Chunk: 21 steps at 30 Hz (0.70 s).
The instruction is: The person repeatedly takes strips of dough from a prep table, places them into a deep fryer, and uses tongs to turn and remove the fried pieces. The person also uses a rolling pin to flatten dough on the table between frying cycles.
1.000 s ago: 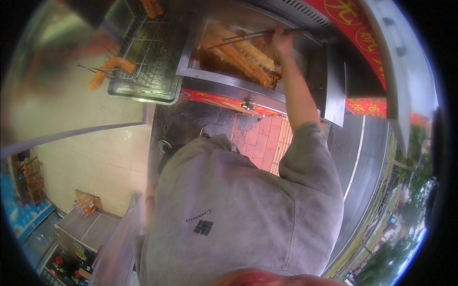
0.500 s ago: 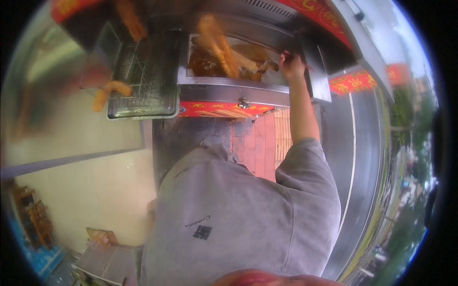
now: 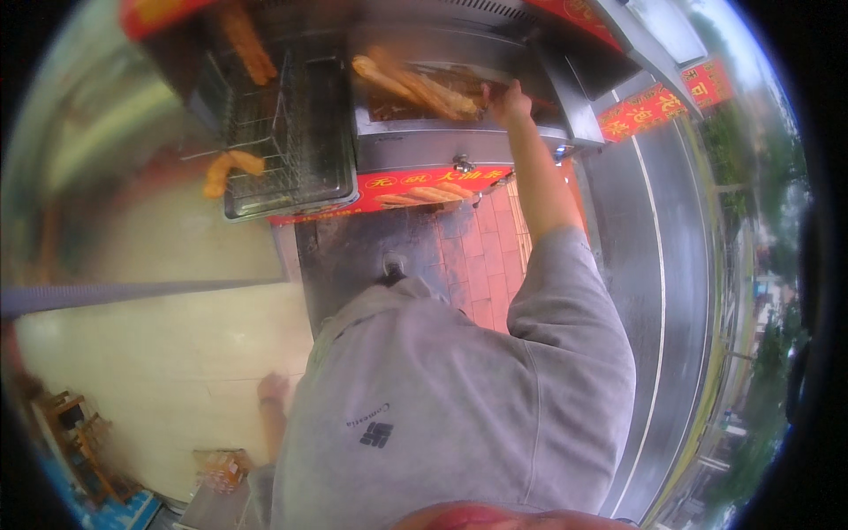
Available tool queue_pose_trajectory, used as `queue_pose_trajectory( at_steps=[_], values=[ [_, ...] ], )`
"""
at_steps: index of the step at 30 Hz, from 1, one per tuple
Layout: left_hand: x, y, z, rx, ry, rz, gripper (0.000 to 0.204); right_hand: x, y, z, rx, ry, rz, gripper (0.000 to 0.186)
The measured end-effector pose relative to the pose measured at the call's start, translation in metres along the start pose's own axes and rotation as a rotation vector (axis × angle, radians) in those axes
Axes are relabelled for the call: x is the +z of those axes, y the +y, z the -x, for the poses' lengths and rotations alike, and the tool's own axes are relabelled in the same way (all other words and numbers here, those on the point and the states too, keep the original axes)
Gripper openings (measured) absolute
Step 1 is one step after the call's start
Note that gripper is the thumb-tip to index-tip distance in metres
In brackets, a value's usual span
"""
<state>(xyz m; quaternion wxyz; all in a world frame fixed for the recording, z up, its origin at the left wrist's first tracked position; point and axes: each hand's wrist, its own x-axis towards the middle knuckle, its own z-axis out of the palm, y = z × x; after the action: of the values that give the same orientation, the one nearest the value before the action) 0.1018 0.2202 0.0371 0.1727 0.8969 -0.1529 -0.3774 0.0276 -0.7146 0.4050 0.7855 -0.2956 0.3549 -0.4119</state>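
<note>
My right hand (image 3: 510,104) is stretched out at the right end of a metal fryer (image 3: 442,150). Its fingers are closed round thin dark chopsticks, mostly hidden in this view. Long golden fried dough sticks (image 3: 415,84) lie at a slant over the fryer's opening, their right ends close to my fingers. Down at the left, my left hand (image 3: 272,386) is beside my body over a pale surface. Its fingers are too blurred to read, and nothing shows in it.
Left of the fryer stands a metal tray with a wire rack (image 3: 291,190). A bent dough piece (image 3: 232,170) lies by its left edge, and another dough stick (image 3: 247,44) is farther back. Red printed panels (image 3: 415,188) line the fryer's front. A wooden stool (image 3: 79,433) stands lower left.
The dough sticks have gone from steeply tilted to lying lower and flatter across the fryer. My right hand has shifted a little left and away from me. My left hand has come into clearer view.
</note>
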Motion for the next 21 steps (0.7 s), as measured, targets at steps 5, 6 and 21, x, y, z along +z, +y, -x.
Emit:
queue_pose_trajectory(
  at_steps=[5,6,21],
  values=[
    [-0.020,0.126,0.082,-0.203,-0.312,-0.397,0.050,0.022,-0.011,-0.005,0.023,0.007,-0.014,0.043],
    [0.000,0.110,0.082,-0.193,-0.291,-0.340,0.049,0.017,-0.013,-0.011,0.034,-0.005,-0.037,0.042],
    [0.084,0.152,0.036,-0.102,-0.109,-0.044,0.049,-0.038,-0.082,-0.045,0.157,-0.398,0.138,0.039]
  ],
)
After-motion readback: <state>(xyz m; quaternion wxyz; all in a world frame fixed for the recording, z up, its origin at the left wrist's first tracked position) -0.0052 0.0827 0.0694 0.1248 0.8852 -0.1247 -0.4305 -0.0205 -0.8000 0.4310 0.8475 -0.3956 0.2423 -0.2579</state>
